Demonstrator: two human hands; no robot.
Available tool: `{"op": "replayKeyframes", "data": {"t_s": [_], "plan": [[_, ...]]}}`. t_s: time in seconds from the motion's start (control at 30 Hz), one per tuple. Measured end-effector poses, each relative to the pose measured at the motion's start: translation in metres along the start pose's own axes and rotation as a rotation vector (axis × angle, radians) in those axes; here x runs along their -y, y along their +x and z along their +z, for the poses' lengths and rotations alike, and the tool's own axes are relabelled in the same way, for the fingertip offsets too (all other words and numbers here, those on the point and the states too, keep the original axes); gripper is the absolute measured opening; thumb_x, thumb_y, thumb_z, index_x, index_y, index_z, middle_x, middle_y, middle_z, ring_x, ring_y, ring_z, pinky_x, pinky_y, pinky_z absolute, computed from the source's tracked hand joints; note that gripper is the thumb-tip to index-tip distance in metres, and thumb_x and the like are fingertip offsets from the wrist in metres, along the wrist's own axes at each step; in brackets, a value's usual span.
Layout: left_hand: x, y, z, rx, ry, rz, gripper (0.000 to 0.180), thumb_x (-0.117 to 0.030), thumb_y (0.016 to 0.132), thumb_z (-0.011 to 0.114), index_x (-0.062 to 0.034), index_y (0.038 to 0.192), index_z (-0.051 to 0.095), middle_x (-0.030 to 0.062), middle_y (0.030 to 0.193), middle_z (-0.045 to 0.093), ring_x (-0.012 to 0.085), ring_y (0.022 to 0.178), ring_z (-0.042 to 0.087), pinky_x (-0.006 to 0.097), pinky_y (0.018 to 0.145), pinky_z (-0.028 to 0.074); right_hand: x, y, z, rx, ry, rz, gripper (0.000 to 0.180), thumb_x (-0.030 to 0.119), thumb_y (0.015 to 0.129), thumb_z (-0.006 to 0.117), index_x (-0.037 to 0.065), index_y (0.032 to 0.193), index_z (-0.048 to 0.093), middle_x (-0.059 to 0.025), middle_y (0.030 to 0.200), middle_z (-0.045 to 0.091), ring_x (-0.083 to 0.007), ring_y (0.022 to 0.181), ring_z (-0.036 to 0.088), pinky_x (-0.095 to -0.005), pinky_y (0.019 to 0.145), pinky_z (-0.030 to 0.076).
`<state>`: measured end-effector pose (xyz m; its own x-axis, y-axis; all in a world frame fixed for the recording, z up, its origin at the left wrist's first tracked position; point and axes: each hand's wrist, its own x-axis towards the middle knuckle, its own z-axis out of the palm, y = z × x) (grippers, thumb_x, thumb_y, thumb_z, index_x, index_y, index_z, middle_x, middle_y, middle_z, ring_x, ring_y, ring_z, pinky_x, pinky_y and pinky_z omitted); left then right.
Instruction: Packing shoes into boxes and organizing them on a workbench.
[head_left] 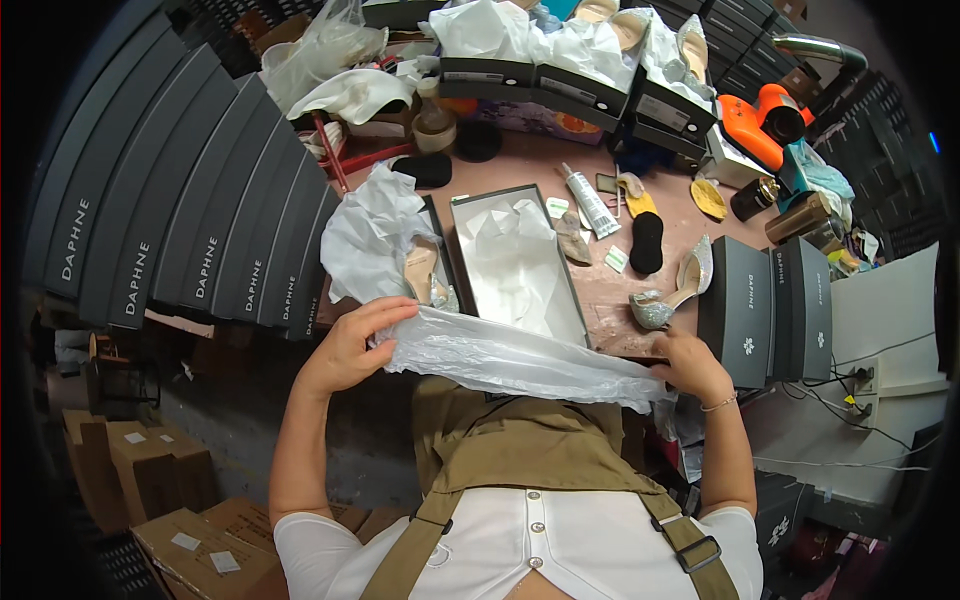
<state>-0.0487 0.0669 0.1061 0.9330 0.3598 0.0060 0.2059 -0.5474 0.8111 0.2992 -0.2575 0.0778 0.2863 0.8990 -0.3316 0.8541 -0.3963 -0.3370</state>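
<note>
A crinkled strip of white tissue paper (500, 358) stretches across in front of my body, at the table's near edge. Its left end is pinched in my left hand (348, 348), and its right end in my right hand (697, 366). Just beyond the paper lies an open dark shoebox (577, 300) lined with white tissue. A glittery silver high-heeled shoe (690, 272) rests on the table near my right hand. To the left of the box, another glittery shoe (421, 268) with a beige insole lies beside loose white tissue (372, 232).
Dark shoeboxes (125, 180) stand in a tall row at left, more (745, 310) at right. A white tube (592, 203), a black oval pad (647, 243) and an orange heat-gun-like tool (752, 130) are on the table (615, 335). Open boxes of shoes (580, 88) line the back.
</note>
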Motion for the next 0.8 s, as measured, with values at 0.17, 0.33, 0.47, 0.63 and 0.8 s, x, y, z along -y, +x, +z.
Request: {"op": "replayKeyframes", "data": {"t_s": [0.17, 0.33, 0.47, 0.63, 0.8], "plan": [[-0.038, 0.027, -0.001, 0.091, 0.028, 0.056, 0.047, 0.004, 0.074, 0.054, -0.0015, 0.12, 0.059, 0.0161, 0.125, 0.057, 0.0287, 0.113, 0.058, 0.032, 0.094, 0.044, 0.093, 0.069, 0.013, -0.246, 0.54, -0.538, 0.063, 0.032, 0.077, 0.075, 0.001, 0.127, 0.051, -0.0222, 0.116, 0.059, -0.0357, 0.107, 0.057, -0.0384, 0.091, 0.045], [-0.04, 0.024, -0.022, -0.098, 0.002, -0.047, 0.04, 0.012, 0.076, 0.052, -0.0001, 0.113, 0.063, 0.0081, 0.106, 0.061, 0.0109, 0.092, 0.058, 0.021, 0.071, 0.047, 0.085, 0.063, 0.029, 0.132, 0.669, -0.347, 0.015, 0.014, 0.084, 0.06, 0.0, 0.086, 0.061, -0.0242, 0.07, 0.057, -0.0413, 0.07, 0.056, -0.0437, 0.067, 0.044], [-0.004, 0.038, -0.024, -0.542, -0.331, -0.002, 0.026, 0.006, 0.087, 0.054, 0.0008, 0.112, 0.061, 0.0069, 0.1, 0.06, 0.0107, 0.082, 0.058, 0.022, 0.064, 0.047, -0.002, 0.026, 0.042, -0.221, 0.762, -0.011, 0.013, 0.011, 0.084, 0.06, 0.001, 0.091, 0.065, -0.0133, 0.079, 0.065, -0.0269, 0.07, 0.06, -0.0365, 0.068, 0.047], [-0.016, 0.07, 0.052, -0.359, -0.534, -0.051, 0.024, 0.002, 0.089, 0.055, 0.0012, 0.113, 0.06, 0.0077, 0.096, 0.062, 0.0111, 0.075, 0.06, 0.023, 0.064, 0.05, -0.082, 0.028, 0.06, -0.815, 1.597, 0.525, 0.026, 0.018, 0.091, 0.06, -0.002, 0.108, 0.063, -0.0056, 0.091, 0.067, -0.017, 0.083, 0.062, -0.0315, 0.076, 0.05], [-0.043, 0.114, 0.122, -0.01, -0.573, -0.092, 0.021, -0.002, 0.09, 0.058, 0.0009, 0.111, 0.061, 0.0063, 0.097, 0.063, 0.0123, 0.082, 0.062, 0.025, 0.074, 0.051, -0.13, 0.083, 0.106, -0.84, 1.028, 0.699, 0.03, 0.019, 0.091, 0.059, -0.007, 0.104, 0.063, -0.0094, 0.092, 0.068, -0.018, 0.079, 0.063, -0.0303, 0.073, 0.048]]}}
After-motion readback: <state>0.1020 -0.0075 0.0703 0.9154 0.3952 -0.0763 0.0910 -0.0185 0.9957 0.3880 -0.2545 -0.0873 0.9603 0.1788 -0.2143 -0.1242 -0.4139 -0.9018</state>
